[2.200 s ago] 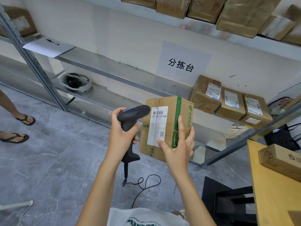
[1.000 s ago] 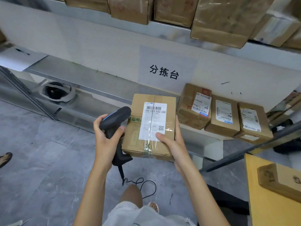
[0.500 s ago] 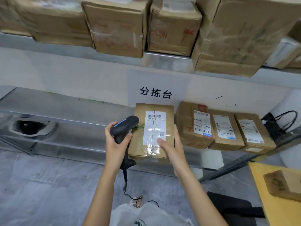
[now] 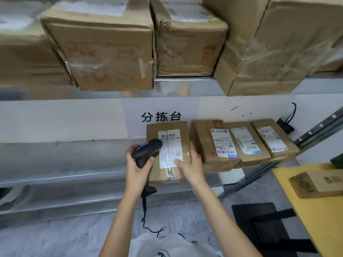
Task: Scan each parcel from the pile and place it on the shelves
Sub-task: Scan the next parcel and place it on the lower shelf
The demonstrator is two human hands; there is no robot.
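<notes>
A brown cardboard parcel (image 4: 168,134) with a white barcode label rests on the middle metal shelf (image 4: 74,156), just left of three labelled parcels (image 4: 241,143). My right hand (image 4: 189,164) grips its lower right side, thumb on the label. My left hand (image 4: 137,164) holds a black corded barcode scanner (image 4: 146,151) against the parcel's left edge, its head pointing right over the label.
Several large taped boxes (image 4: 115,51) fill the upper shelf and overhang its edge. A yellow table (image 4: 315,206) at right carries one small box (image 4: 319,182). A black stool (image 4: 267,225) stands below it. The shelf left of the parcel is bare metal.
The parcel went from being held upright in the air to lying on the middle shelf beside the three parcels. My view rose toward the shelves. Both hands kept their grips.
</notes>
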